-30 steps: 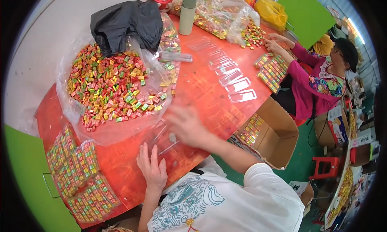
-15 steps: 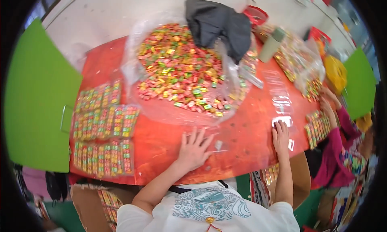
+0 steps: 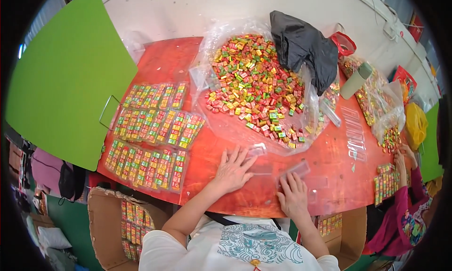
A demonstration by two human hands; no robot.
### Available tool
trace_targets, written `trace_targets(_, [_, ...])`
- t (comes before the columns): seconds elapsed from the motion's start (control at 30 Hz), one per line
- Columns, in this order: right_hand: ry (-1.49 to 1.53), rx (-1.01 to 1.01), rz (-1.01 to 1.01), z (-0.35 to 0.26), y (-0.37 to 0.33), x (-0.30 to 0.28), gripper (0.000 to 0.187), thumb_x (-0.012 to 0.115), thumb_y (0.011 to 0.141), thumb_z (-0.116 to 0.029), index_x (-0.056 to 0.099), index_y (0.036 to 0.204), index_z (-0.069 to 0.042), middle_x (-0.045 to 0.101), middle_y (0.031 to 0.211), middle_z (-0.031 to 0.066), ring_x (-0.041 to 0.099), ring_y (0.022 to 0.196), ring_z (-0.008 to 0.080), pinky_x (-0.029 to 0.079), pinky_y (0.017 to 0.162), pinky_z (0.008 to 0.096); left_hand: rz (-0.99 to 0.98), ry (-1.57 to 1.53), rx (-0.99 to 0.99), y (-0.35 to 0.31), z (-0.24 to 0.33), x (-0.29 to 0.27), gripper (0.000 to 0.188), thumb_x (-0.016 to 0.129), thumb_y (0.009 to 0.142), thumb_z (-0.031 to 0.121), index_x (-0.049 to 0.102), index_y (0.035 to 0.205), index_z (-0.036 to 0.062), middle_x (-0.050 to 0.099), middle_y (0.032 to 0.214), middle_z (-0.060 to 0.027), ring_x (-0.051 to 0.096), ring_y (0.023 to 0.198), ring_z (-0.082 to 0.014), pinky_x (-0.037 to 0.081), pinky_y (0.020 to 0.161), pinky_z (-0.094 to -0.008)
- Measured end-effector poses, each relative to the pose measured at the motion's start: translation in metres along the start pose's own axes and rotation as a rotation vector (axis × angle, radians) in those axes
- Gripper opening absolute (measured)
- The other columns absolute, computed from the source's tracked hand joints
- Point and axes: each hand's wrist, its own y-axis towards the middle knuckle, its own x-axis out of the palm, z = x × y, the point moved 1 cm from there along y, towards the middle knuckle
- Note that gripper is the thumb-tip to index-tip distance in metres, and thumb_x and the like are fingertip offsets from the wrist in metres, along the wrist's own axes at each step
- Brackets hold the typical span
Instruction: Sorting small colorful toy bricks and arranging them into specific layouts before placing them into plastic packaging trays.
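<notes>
My left hand (image 3: 232, 172) lies flat on the red table with its fingers spread. A clear plastic case (image 3: 257, 150) is at its fingertips, and a faint clear strip lies by its thumb. To its right, my right hand (image 3: 294, 194) rests its outstretched fingers on another clear plastic case (image 3: 298, 169), lying aslant. A further clear case (image 3: 318, 182) lies just right of that hand. Beyond both hands, a heap of small candies (image 3: 256, 82) in red, yellow and green wrappers sits on an opened clear plastic bag (image 3: 212, 120).
Rows of filled candy packs (image 3: 150, 165) lie at the left. A row of clear cases (image 3: 354, 134), a green bottle (image 3: 356, 81) and a black bag (image 3: 303, 47) are on the right and back. A co-worker's hands (image 3: 402, 158) handle candies at far right. Cardboard boxes (image 3: 104, 224) stand below the edge.
My right hand has moved left from the row of clear cases, and a clear case now lies under its fingers. My left hand stays spread on the table. The whole view has shifted.
</notes>
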Motion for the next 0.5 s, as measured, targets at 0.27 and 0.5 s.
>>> trace_targets(0.27, [0.086,-0.135,0.0,-0.055,0.051,0.022,0.051,0.067,0.091,-0.033,0.058,0.134,-0.006,0.051,0.144,0.0187,0.043,0.137,0.0386,0.033,0.112,0.0536,-0.015,0.112,-0.016,0.03,-0.033,-0.005,0.06,0.053,0.099,0.047,0.044,0.153,0.0222,0.033,0.161,-0.0157,0.024,0.151,-0.0404,0.02,0.115,-0.0703])
trace_targets(0.5, [0.147,-0.041,0.087,-0.033,0.052,-0.004,0.049,0.067,0.091,-0.027,0.057,0.135,-0.009,0.05,0.146,0.0155,0.046,0.136,0.0313,0.028,0.114,0.0512,0.145,0.044,-0.029,0.022,-0.021,-0.013,0.063,0.058,0.097,0.043,0.044,0.153,0.0198,0.028,0.164,-0.0156,0.021,0.152,-0.0403,0.017,0.115,-0.0705])
